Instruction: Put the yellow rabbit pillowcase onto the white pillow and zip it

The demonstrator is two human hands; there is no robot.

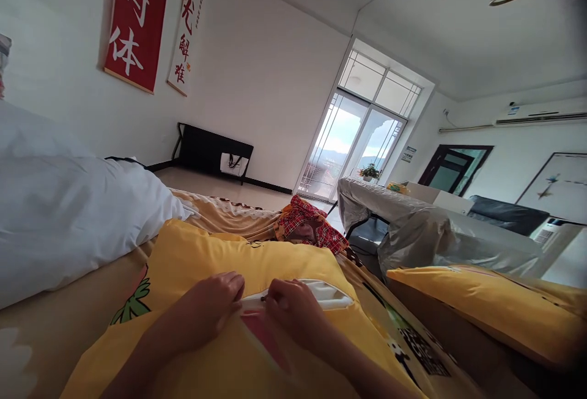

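A yellow pillowcase [192, 252] with printed figures lies in front of me, plump with filling. Its slit gapes to the right of my hands, and a white inner pillow [325, 294] shows through. My left hand [217, 301] is closed on the pillowcase at the slit's left end. Close beside it, my right hand [288, 307] pinches the slit's edge, where a small dark zipper pull [263, 299] peeks out by the fingers. What lies under the fingertips is mostly hidden.
White bedding [77, 215] is heaped at left on a patterned tan blanket [220, 212]. A red checked cloth [305, 228] lies beyond the pillow. At right are another yellow pillow [486, 301] and a plastic-covered table [413, 222]. A black folded frame [206, 151] leans on the wall.
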